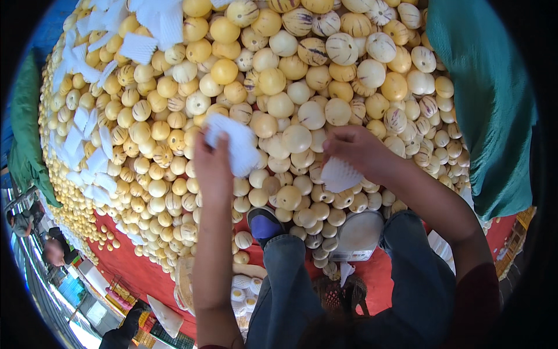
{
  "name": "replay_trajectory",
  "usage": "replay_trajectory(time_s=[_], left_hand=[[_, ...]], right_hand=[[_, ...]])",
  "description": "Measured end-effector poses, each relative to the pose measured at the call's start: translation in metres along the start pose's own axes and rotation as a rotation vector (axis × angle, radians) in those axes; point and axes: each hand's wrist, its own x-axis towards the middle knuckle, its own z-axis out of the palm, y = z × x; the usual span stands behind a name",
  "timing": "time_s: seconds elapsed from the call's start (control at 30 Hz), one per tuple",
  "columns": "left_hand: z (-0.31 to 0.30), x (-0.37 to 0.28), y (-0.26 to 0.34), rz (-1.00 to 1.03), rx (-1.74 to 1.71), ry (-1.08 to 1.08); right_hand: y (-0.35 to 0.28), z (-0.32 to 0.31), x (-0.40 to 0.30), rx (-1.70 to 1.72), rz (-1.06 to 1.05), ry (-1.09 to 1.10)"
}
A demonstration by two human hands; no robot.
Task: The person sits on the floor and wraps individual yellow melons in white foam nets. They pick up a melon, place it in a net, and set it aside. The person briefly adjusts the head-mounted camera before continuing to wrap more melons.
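My left hand (213,163) pinches a white foam net sleeve (239,146), which spreads out flat to the right of the fingers. Another foam net sleeve (340,174) hangs below my right hand (355,148), gripped by its fingers. Whether a fruit is inside that one, I cannot tell. Both hands are above a large heap of pepino melons (297,138), pale yellow and many with purple stripes. The hands are apart, with bare fruit between them.
More foam sleeves (98,161) lie scattered on the heap's left side. A whitish device like a weighing scale (359,237) stands between my legs. Sleeved fruit (244,292) sits in a basket (184,283) at lower left. Green cloth (484,109) borders the right; people (59,248) are far left.
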Motion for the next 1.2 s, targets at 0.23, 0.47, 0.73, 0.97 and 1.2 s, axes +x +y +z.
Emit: replay_trajectory(time_s=[0.23, 0.47, 0.73, 0.97, 1.2], left_hand=[[0.010, -0.107, -0.049, -0.439, -0.601, -0.429], [0.009, -0.129, -0.066, -0.395, -0.376, -0.548], [0.007, -0.124, -0.078, -0.419, -0.464, -0.622], [0.008, -0.101, -0.060, -0.245, -0.358, -0.733], [0.013, -0.078, -0.044, -0.150, -0.259, -0.935]], right_hand=[[0.037, 0.058, -0.001, -0.307, -0.089, -0.225], [0.046, 0.062, -0.015, -0.465, -0.102, -0.088], [0.050, 0.043, -0.024, 0.380, 0.337, -0.464], [0.052, 0.032, -0.039, 0.487, 0.384, -0.562], [0.011, 0.026, -0.028, 0.291, 0.125, -0.781]])
